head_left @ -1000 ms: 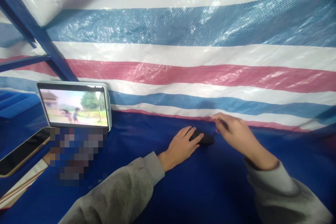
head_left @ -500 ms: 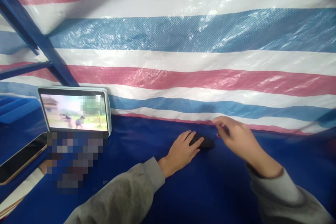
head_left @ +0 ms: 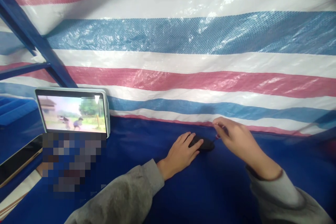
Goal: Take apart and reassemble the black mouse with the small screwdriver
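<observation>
My left hand (head_left: 181,153) is closed over the near end of a small black oval object (head_left: 207,143), shaped much like a computer mouse, which lies on the blue tabletop (head_left: 199,189). Its fingers cover part of that object. To the right of it, slightly above the table, my right hand (head_left: 238,140) pinches a thin pinkish-red cord (head_left: 217,136) between thumb and index finger. A loop of the cord shows below the fingertips, near the black object's far end. Whether the two are joined is too small to tell.
A tablet (head_left: 73,112) stands propped at the left, playing a video. A phone (head_left: 21,157) lies nearer, beside a pixelated patch. Behind the table hangs a striped plastic sheet (head_left: 168,35), with a blue metal frame (head_left: 52,63) and a blue tray (head_left: 15,108) at left.
Both hands keep nearly the same place and grip. The view has shifted slightly, and the picture on the tablet has changed a little.
</observation>
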